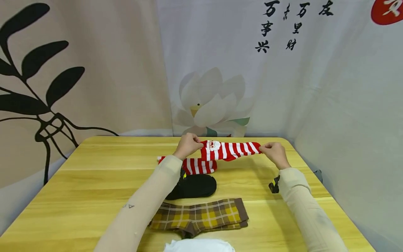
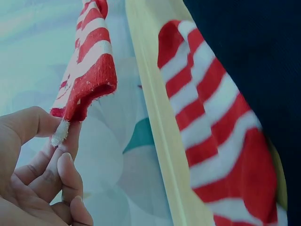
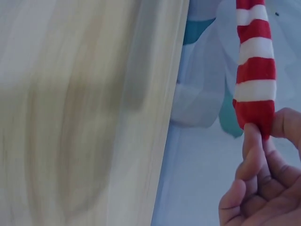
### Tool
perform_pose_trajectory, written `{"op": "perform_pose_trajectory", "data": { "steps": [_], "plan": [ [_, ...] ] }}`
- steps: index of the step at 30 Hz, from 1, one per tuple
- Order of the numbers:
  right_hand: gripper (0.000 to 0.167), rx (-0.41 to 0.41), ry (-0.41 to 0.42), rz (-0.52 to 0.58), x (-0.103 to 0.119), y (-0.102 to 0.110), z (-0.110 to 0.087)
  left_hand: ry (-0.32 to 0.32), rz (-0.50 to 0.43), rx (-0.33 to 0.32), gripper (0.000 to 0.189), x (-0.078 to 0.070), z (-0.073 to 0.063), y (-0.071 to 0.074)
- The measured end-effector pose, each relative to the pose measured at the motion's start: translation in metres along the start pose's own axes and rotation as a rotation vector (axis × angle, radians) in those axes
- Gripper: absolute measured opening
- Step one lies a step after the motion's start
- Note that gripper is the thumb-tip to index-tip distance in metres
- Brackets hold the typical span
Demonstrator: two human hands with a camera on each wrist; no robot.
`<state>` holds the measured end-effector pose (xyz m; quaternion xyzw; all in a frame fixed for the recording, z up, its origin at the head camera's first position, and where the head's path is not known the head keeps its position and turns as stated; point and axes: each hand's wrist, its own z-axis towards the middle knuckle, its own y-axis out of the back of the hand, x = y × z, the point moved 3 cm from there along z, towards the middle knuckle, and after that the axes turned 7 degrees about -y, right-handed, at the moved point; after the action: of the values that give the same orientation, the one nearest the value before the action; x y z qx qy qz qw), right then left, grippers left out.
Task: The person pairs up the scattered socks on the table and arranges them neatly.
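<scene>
A red-and-white striped sock (image 1: 234, 150) with a Santa face near one end is stretched sideways above the far part of the table. My left hand (image 1: 188, 145) pinches its cuff end, where a small white fluffy tuft (image 2: 60, 133) shows between thumb and fingers. The toe end is pinched between thumb and fingers of my right hand (image 1: 277, 154). Below, a matching striped sock (image 1: 201, 166) lies flat on the table, partly covered by the left arm in the head view. It appears large in the left wrist view.
Closer to me lie a black sock-like item (image 1: 196, 185), brown-and-yellow plaid socks (image 1: 204, 214) and white cloth (image 1: 199, 246) at the bottom edge. A small black-and-yellow object (image 1: 274, 185) shows beside the right sleeve. The wooden table (image 1: 104, 168) ends at a printed curtain (image 1: 126, 70).
</scene>
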<state>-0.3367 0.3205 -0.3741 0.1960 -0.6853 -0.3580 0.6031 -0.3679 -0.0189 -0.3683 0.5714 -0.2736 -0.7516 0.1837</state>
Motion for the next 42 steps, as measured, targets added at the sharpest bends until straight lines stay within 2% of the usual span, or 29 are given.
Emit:
{"op": "perform_pose_trajectory", "data": {
  "steps": [9,16,23,30,38,42],
  "plan": [
    [0.031,0.087,0.023,0.064,0.017,-0.020,-0.006,0.052,0.020,-0.001,0.015,0.015,-0.013,0.029],
    [0.027,0.139,0.046,0.104,0.030,-0.042,-0.014,0.054,0.049,0.010,0.014,0.030,-0.027,0.051],
    [0.022,0.175,0.067,0.130,0.044,-0.061,-0.019,0.073,0.067,0.016,0.015,0.044,-0.036,0.070],
    [0.019,0.188,0.098,0.119,0.057,-0.083,-0.025,0.133,0.071,0.040,0.016,0.068,-0.045,0.084],
    [0.015,0.197,0.086,0.096,0.072,-0.108,-0.032,0.143,0.120,0.034,0.014,0.097,-0.055,0.097],
    [0.014,0.203,0.093,0.075,0.079,-0.117,-0.034,0.167,0.140,0.033,0.016,0.108,-0.057,0.103]
  ]
}}
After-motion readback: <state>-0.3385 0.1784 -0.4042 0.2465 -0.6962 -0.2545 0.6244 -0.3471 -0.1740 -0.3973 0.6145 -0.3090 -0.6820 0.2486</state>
